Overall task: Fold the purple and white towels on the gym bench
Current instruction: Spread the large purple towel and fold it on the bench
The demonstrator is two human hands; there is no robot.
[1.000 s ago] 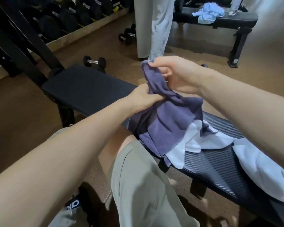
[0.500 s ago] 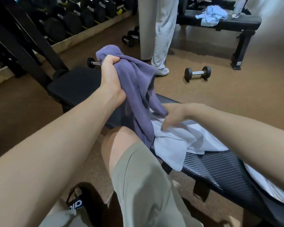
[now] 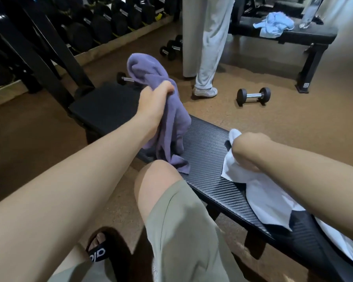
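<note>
Purple towel, soft and limp, hangs bunched above the gym bench, left hand fingers curled round it. White towel lies on the bench; right hand clutches its end. Light cloth; judge corners the best hold.

Brown gym floor fills the middle of the frame; a dumbbell rack lines the upper left, a second black bench stands upper right, a loose dumbbell between.
</note>
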